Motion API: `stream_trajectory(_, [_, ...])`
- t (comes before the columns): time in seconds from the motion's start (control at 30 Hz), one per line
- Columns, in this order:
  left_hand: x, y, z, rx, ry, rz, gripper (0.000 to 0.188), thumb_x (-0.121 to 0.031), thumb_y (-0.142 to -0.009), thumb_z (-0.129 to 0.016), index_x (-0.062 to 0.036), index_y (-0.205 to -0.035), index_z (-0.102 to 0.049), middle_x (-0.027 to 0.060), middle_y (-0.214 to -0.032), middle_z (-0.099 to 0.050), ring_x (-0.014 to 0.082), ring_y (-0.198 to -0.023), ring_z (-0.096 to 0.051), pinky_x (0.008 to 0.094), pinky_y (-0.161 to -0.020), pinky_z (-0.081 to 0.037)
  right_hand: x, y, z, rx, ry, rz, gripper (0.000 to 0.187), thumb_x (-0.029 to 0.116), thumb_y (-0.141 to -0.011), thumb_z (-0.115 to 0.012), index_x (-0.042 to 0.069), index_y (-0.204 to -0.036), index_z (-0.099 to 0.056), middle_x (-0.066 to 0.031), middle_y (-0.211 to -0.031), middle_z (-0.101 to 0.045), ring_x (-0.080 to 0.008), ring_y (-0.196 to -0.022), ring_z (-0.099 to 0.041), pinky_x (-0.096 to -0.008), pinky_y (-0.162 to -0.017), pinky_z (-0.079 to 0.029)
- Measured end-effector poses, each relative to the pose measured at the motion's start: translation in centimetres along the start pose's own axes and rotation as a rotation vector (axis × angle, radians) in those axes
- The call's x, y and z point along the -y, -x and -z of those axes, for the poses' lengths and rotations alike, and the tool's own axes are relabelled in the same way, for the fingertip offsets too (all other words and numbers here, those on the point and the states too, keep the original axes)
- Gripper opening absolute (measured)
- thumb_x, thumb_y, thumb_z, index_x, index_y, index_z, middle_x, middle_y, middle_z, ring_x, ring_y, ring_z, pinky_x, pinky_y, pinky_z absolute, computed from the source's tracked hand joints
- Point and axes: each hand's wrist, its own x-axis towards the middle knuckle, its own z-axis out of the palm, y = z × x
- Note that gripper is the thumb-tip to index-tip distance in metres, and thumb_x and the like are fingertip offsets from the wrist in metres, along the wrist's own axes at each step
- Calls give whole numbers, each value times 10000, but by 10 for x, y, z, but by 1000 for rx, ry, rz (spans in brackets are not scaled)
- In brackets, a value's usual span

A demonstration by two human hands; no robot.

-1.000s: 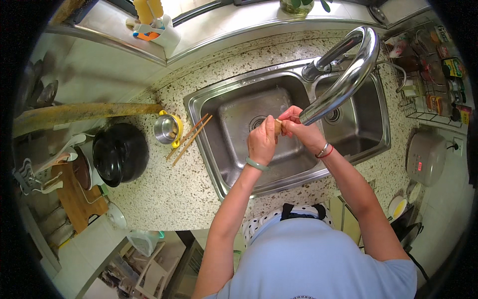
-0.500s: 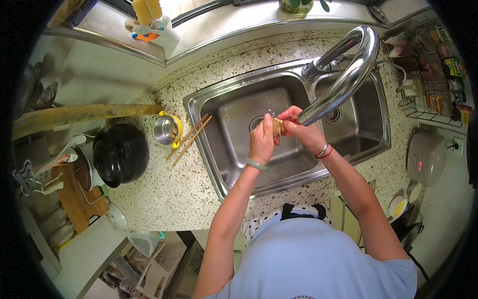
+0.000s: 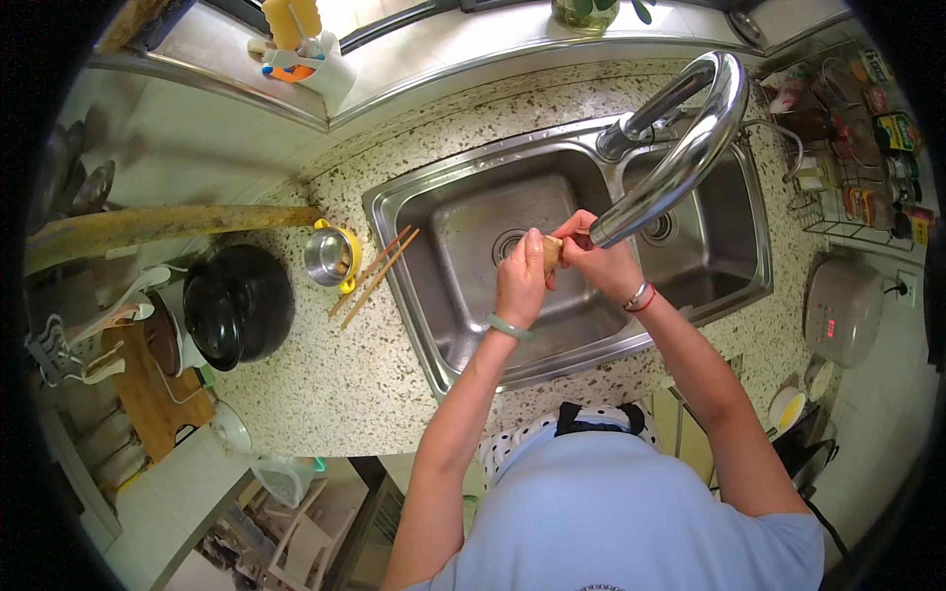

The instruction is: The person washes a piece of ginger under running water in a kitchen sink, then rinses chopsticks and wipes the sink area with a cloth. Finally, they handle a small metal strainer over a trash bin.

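Head view: the left hand (image 3: 521,284) and the right hand (image 3: 604,269) both have their fingers grasping a small tan lump (image 3: 553,254), positioned above the larger basin (image 3: 461,251) and near the faucet (image 3: 680,182). A metal cup (image 3: 323,260) (yellow-handled) and two chopsticks (image 3: 381,278) rest on the speckled surface (image 3: 310,399), left of the basin.

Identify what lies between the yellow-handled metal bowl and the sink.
The head view shows two wooden chopsticks there, their far ends overlapping the sink's rim.
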Motion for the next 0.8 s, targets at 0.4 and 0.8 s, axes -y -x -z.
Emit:
stream_trajectory(0.4, [-10, -12, -3, 323, 654, 555, 316, -298, -995, -296, -87, -842, -475, 20, -564, -408, 69, -370, -273, 228, -345, -199, 5, 9, -18, -156, -149, 98, 217, 205, -909, -586, -7, -889, -629, -12, -751, -626, -61, -676, -535, -255, -586, -452])
stream_trajectory(0.8, [18, -26, 9, 692, 1185, 781, 384, -384, -994, -327, -58, -846, -466, -14, -551, -379, 50, -366, -267, 200, -351, -194, 9, 10, -4, -12, -262, -17, 220, 227, -953, -486, 44, -935, -608, 33, -710, -529, -42, -647, -480, -199, -584, -383])
